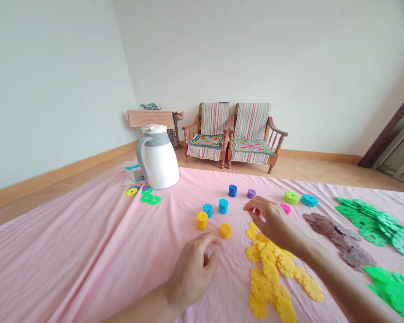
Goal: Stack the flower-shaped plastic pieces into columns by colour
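**Right hand (pixel 267 220) pinching above loose yellow plastic discs (pixel 267 269)**

Fingertips pressed together, anything between them hidden, just beside a magenta disc stack (pixel 285 208). Left hand (pixel 191 269) loosely curled, near a yellow disc stack (pixel 225 230). Everything on a pink sheet (pixel 70 251).

bright, even light; soft shadow under the right hand (pixel 269 222); wide-angle stretching of the wall (pixel 50 85) at 9 o'clock.

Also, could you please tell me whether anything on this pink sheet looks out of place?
Yes: a small cluster of loose green, purple and yellow plastic discs lies beside the white jug, away from the other piles and stacks, so it looks stray.
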Available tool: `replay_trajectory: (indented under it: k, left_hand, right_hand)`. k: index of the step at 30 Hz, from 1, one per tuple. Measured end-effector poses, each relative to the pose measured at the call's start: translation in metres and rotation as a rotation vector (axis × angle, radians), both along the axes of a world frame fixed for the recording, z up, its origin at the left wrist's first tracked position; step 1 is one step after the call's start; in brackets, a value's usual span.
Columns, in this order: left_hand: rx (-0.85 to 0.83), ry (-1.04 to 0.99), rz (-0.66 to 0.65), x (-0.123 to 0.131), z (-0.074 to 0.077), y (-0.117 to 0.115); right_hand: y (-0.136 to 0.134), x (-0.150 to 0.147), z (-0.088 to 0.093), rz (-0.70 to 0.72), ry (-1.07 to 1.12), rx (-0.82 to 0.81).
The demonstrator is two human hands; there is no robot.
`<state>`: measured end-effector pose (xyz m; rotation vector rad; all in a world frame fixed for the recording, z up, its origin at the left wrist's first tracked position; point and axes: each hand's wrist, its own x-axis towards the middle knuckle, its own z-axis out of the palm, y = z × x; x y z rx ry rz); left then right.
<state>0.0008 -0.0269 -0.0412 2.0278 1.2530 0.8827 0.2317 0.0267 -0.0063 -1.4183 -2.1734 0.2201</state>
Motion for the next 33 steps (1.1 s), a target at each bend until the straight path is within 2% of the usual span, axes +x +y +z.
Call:
replay_trajectory:
  k: [2, 6, 10, 24, 33]
  left_hand:
    - [0.001, 0.003, 0.003, 0.0, 0.0, 0.0]
    - [0.008, 0.009, 0.012, 0.0, -0.003, 0.001]
    - [0.016, 0.005, 0.017, 0.0, -0.004, 0.001]
    - [0.022, 0.011, 0.02, -0.001, -0.005, 0.001]
    - [0.027, 0.021, 0.018, 0.0, -0.003, 0.001]
  right_hand:
    - [0.005, 0.016, -0.001, -0.037, -0.103, -0.068]
    - [0.008, 0.033, -0.01, 0.008, -0.23, -0.186]
    - [0.006, 0.029, -0.016, 0.037, -0.25, -0.206]
    - [0.006, 0.019, -0.019, -0.009, -0.277, -0.166]
    - [0.002, 0.011, -0.018, 0.013, -0.284, -0.147]
